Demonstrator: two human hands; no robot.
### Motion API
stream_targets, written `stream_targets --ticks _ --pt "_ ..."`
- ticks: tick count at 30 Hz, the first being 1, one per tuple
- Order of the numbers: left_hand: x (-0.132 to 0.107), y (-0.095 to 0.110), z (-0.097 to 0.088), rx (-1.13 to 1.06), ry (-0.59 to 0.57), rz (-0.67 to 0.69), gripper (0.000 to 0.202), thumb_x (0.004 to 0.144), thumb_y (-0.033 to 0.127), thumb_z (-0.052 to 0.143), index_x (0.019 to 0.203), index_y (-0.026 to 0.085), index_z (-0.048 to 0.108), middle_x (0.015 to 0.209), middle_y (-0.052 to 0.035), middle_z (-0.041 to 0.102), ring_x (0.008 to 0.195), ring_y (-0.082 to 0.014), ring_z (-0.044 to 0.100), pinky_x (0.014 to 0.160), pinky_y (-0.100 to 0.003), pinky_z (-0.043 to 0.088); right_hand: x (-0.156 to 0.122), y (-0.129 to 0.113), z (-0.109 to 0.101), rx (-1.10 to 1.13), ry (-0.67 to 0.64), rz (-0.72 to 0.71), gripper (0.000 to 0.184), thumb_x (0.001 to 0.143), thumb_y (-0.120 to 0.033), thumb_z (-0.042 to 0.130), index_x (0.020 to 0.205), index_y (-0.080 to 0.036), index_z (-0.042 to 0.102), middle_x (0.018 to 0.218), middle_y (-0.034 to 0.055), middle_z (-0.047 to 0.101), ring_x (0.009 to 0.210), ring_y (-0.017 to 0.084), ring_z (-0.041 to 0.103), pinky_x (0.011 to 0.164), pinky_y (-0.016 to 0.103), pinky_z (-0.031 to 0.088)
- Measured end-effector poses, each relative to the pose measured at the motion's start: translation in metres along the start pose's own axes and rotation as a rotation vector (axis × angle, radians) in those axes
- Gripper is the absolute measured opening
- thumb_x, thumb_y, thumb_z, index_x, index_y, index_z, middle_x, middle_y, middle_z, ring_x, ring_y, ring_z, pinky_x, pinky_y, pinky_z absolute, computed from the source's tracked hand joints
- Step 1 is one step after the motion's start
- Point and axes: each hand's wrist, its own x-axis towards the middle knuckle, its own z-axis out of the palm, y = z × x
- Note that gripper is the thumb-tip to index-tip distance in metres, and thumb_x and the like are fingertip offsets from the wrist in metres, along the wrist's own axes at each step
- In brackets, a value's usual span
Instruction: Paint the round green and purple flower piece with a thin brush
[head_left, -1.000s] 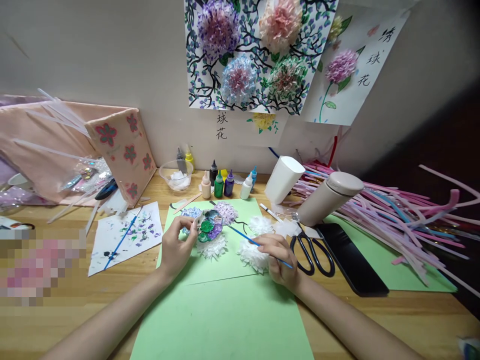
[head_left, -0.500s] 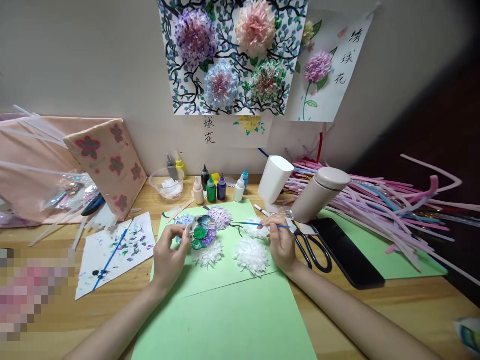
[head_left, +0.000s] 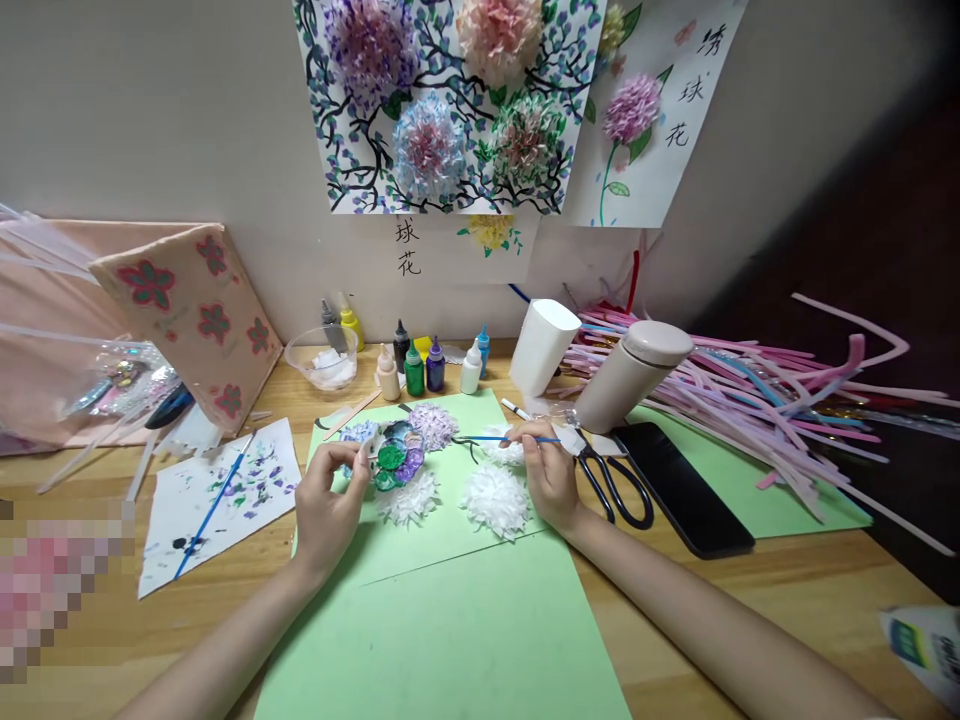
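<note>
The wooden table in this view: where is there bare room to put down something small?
Bare: the near part of the green paper, between left forearm and right forearm; wood between right forearm and black phone; wood between left forearm and paint-stained sheet. Crowded: around the white flowers and back by the paint bottles.

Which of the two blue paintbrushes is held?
The blue paintbrush in the right hand; the other brush lies on the paint-spotted paper.
</note>
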Motion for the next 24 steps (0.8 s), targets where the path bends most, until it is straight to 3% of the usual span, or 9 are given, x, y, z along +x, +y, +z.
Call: stream_targets --ticks 16,24 --pt "-0.0002 -0.0012 0.0004 0.008 0.005 -0.002 0.013 0.081 0.027 0.057 0.073 0.019 0.051 0.075 -0.0008 0.060 0.075 -0.0136 0.058 0.072 -0.027 0.047 0.0001 0.0001 -0.0004 0.003 0.044 -0.027 0.021 0.094 -0.023 0.033 0.084 -0.022 0.052 0.079 0.0027 0.058 0.081 0.017 0.056 0.076 0.036 0.044" --pt "-0.0001 0.0006 0.0010 -0.003 -0.002 -0.006 0.013 0.081 0.027 0.057 0.072 0.019 0.051 0.074 -0.0003 0.059 0.072 -0.0132 0.058 0.071 -0.027 0.047 -0.0005 0.0002 -0.0003 -0.001 -0.009 -0.017 0.020 0.094 -0.023 0.034 0.085 -0.022 0.052 0.079 0.0024 0.059 0.081 0.017 0.056 0.077 0.035 0.043"
